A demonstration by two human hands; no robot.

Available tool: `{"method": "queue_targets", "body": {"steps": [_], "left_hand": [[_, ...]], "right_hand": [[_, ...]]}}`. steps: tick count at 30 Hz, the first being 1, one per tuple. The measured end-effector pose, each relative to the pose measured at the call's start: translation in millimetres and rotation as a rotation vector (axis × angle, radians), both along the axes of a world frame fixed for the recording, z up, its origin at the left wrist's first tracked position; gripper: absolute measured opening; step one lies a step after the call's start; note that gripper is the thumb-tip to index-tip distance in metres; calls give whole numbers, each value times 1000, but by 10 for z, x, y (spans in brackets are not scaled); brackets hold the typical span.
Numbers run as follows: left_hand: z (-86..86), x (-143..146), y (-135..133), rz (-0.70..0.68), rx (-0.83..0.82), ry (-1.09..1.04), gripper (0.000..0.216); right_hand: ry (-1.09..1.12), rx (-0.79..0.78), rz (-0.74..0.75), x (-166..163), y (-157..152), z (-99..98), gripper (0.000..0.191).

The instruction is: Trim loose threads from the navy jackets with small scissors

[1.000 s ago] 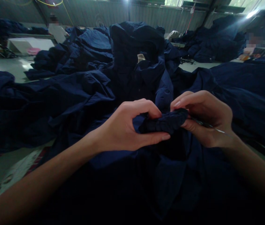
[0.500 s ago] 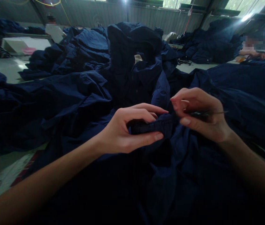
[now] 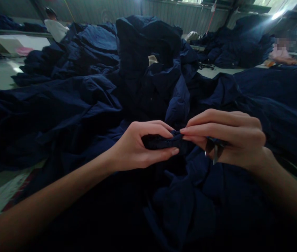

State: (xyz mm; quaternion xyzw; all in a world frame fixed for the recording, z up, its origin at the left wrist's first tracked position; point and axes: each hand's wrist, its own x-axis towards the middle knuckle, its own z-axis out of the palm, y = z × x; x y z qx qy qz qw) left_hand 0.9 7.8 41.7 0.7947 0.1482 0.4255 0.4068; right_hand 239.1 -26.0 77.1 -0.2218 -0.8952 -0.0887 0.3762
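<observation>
My left hand [image 3: 143,147] is closed around a folded, gathered edge of a navy garment [image 3: 160,142], thumb below and fingers above. At the right end of that fold, the fingertips of my right hand [image 3: 224,136] pinch together against the cloth. Small metal thread snips [image 3: 215,154] are tucked in the right palm, their blades pointing down; most of them is hidden by the fingers. Beyond the hands the garment spreads out with its hood [image 3: 148,29] upright and a pale label [image 3: 152,60] inside the neck.
Heaps of navy garments [image 3: 90,45] lie behind to the left, with another pile [image 3: 240,45] at the back right. One person [image 3: 55,29] is at the far left, another [image 3: 282,54] at the far right. A white box-like object [image 3: 6,44] stands at the left.
My right hand has turned over and come left, its fingertips now on the fold beside my left hand. The snips' blades have swung from pointing right to pointing down.
</observation>
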Motion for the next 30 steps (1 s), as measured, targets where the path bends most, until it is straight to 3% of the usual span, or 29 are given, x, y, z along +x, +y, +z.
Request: {"method": "queue_targets", "body": {"steps": [5,10,18,30], "left_hand": [[1,0,13,-3,-22,-31,13],[-24,9,12,26,-40,-57,13],[-74,13,32,11,-121,-39,14],[-221,83,85,23,-283,-46,18]], "right_hand": [[69,-53,-3,-20,-40,2,14],[144,-272,42,-93,-86,34,7],[78,-477,165,-91,-87,53,7],[-129,-691,162,-26,-99,33,7]]}}
